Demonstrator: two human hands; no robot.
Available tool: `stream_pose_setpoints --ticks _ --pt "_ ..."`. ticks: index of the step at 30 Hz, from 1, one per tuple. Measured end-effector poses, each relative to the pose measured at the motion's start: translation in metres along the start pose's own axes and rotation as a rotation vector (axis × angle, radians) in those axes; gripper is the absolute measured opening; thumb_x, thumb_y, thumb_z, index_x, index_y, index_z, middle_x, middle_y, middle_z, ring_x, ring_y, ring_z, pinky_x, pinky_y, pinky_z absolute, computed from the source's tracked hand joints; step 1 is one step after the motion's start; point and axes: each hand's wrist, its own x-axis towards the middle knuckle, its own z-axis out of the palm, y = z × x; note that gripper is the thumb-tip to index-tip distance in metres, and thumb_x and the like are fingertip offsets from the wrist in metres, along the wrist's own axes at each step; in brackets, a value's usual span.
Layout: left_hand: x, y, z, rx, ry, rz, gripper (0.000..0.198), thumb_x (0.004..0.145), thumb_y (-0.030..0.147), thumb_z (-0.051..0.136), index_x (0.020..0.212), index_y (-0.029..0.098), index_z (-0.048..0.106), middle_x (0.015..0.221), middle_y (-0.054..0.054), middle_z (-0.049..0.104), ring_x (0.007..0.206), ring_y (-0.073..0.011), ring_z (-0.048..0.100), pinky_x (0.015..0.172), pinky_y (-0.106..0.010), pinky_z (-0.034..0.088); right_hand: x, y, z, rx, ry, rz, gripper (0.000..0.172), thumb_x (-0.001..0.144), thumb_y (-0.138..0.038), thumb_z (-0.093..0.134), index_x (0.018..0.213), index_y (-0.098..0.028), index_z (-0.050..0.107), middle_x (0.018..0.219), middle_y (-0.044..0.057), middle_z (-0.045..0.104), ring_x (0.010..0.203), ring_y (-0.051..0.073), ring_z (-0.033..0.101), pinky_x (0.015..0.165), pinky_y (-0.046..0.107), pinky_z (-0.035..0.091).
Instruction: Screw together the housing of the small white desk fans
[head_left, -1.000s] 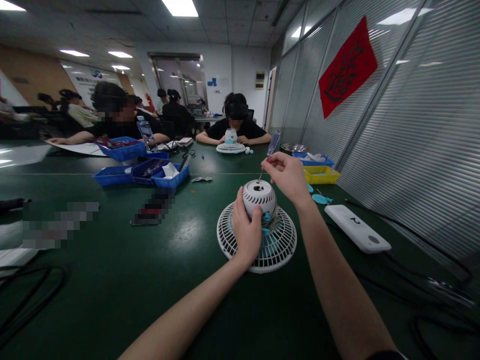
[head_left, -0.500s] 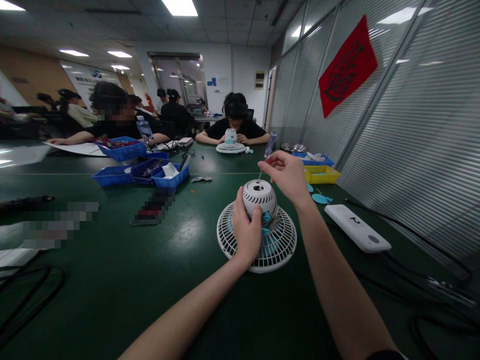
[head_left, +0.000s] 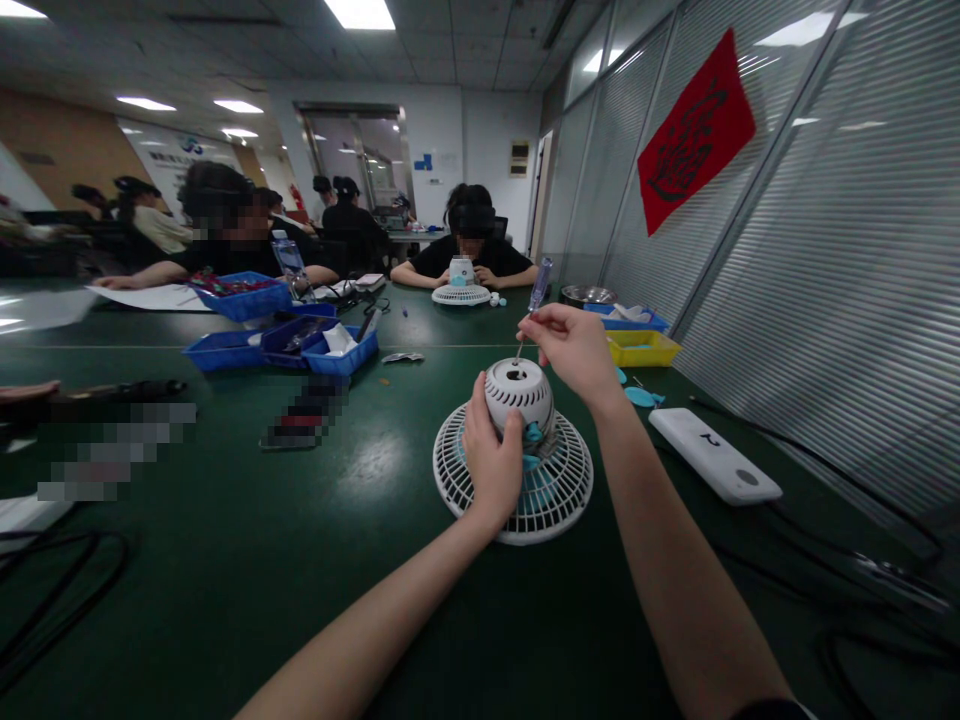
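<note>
Nothing reads clearly: the red cloth hanging (head_left: pixel 694 130), upper right, bears black brushwork; the white wall banner (head_left: pixel 174 160), upper left, carries blurred lettering.

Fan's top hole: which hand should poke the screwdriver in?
Probably the right hand: it holds the screwdriver, tip just above the hole. The left hand is gripping the fan housing.

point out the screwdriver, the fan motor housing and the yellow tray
screwdriver (head_left: pixel 540 283), head view, clear handle
fan motor housing (head_left: pixel 525 398), head view, domed side
yellow tray (head_left: pixel 649 357), head view, front wall
</note>
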Motion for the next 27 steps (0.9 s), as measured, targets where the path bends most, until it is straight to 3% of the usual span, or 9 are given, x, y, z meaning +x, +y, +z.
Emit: stream_pose_setpoints --ticks 9,15,23,27 --pt "0.000 0.001 0.000 0.008 -0.002 0.003 0.063 0.087 0.037 0.046 0.147 0.020 0.038 0.160 -0.013 0.038 0.146 -0.0265 0.037 0.123 -0.045 0.025 -0.001 -0.004 0.000 0.003 -0.032 -0.003 0.013 0.085 -0.012 0.056 0.079 -0.013 0.066 0.078 0.008 0.072 0.055 0.009 0.059 0.045 0.022 0.039" --pt "0.000 0.000 0.000 0.019 0.004 0.003 0.062 0.088 0.036 0.046 0.147 0.021 0.038 0.156 -0.012 0.044 0.146 -0.0263 0.038 0.122 -0.045 0.025 -0.001 -0.003 0.000 -0.012 -0.036 -0.003 0.012 0.086 -0.017 0.056 0.080 -0.015 0.067 0.079 0.007 0.072 0.058 0.011 0.061 0.046 0.022 0.040" --pt "0.000 -0.001 0.001 0.023 0.011 0.009 0.060 0.089 0.034 0.046 0.148 0.024 0.038 0.160 -0.010 0.040 0.147 -0.0252 0.038 0.123 -0.045 0.026 0.001 0.004 -0.001 -0.164 -0.002 -0.067 0.012 0.085 -0.027 0.061 0.083 -0.017 0.067 0.084 0.005 0.073 0.048 0.008 0.050 0.049 0.025 0.039" --pt "0.000 -0.001 0.001 0.024 0.010 0.007 0.060 0.089 0.034 0.046 0.147 0.024 0.038 0.160 -0.010 0.039 0.147 -0.0253 0.037 0.123 -0.046 0.026 0.001 0.006 -0.001 -0.172 0.004 -0.080 0.016 0.086 -0.030 0.060 0.077 -0.018 0.065 0.078 0.004 0.071 0.052 0.010 0.053 0.053 0.026 0.042"
